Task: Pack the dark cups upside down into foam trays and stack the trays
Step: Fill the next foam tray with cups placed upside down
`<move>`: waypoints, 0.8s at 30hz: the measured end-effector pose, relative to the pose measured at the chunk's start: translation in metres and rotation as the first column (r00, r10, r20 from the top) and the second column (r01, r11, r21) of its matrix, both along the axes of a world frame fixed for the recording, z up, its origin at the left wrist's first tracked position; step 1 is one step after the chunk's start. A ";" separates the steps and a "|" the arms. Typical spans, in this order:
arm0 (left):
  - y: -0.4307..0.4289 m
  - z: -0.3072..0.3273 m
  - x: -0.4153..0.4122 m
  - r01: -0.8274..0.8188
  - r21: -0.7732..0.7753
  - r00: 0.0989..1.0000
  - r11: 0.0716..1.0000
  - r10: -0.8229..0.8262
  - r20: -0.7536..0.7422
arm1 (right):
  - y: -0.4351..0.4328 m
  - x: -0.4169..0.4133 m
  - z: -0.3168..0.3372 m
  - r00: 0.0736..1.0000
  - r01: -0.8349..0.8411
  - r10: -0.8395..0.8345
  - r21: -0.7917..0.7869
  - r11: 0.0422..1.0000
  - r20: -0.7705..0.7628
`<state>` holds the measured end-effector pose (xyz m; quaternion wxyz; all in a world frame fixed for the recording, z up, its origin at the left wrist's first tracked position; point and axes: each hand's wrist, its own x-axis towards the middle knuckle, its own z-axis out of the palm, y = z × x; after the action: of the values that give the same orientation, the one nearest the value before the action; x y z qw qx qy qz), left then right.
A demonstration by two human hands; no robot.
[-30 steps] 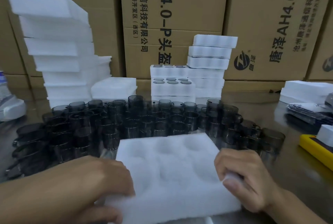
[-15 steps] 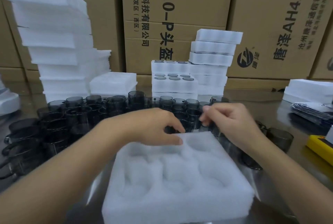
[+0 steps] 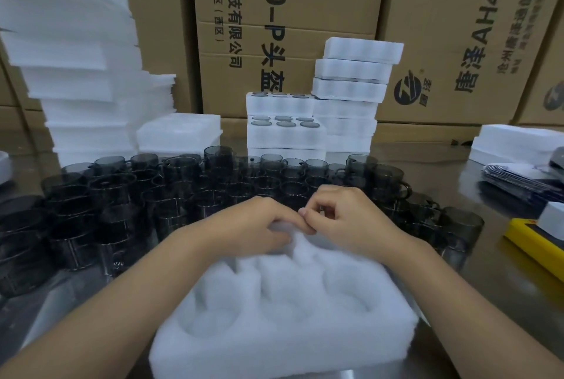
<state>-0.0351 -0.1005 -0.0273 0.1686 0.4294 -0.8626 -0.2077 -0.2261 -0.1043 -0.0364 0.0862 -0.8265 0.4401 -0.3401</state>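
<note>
Reaching across the white foam tray with round pockets [image 3: 283, 342], your left hand [image 3: 253, 223] and right hand [image 3: 341, 217] meet fingertip to fingertip at its far edge, fingers curled; whether they grip anything, I cannot tell. Dark translucent glass cups [image 3: 122, 195] crowd the steel desk [image 3: 503, 271] just beyond.

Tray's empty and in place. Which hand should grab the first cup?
Right, probably. The right hand is curled over the cups just past the far edge of the tray; the left hand has fingers down on the foam there. Neither grip is clearly visible.
</note>
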 end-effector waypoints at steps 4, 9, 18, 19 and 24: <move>-0.001 -0.002 0.001 -0.025 -0.025 0.999 0.999 0.024 -0.044 | 0.002 0.001 0.000 1.000 -0.002 0.002 0.001 1.000 -0.014; -0.002 -0.003 0.003 -0.049 -0.009 0.997 0.999 0.048 -0.055 | -0.001 -0.008 0.007 0.969 0.246 -0.237 -0.271 0.931 0.064; 0.001 -0.002 0.003 -0.074 0.052 0.994 0.996 0.078 -0.080 | -0.017 -0.046 0.011 0.593 0.751 -0.793 -0.257 0.608 -0.141; 0.001 -0.001 0.003 -0.070 0.055 0.994 0.996 0.074 -0.085 | -0.018 -0.048 0.010 0.575 0.763 -0.801 -0.244 0.599 -0.167; 0.002 -0.002 0.004 -0.073 0.052 0.993 0.996 0.078 -0.094 | -0.023 -0.054 0.003 0.566 0.768 -0.795 -0.211 0.604 -0.218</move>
<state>-0.0314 -0.0987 -0.0292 0.2071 0.4551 -0.8313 -0.2427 -0.2800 -0.1271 -0.0329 -0.1768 -0.5893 0.7515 -0.2379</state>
